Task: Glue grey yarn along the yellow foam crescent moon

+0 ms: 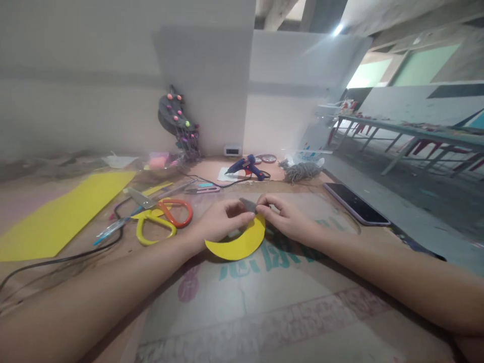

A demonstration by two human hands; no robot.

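Observation:
A yellow crescent moon cutout [242, 248] hangs below my fingertips, its curve toward me and one tip pointing left. At its upper end is a small dark grey piece [248, 204], which looks like felt or wrapped yarn; I cannot tell which. My left hand [221, 219] is closed, thumb and fingers pinched at the grey piece just above the crescent. With thumb and fingertips together, my right hand [282, 217] grips the crescent's upper end beside the grey piece. The fingertips partly hide where the two pieces meet.
Orange-and-yellow-handled scissors [157, 214] and a yellow sheet [71, 214] lie left. Behind stand a blue glue gun [245, 165], pink-handled snips [204, 190] and grey yarn [302, 172]. A phone [355, 204] lies right. A grey crescent ornament [172, 116] hangs against the board.

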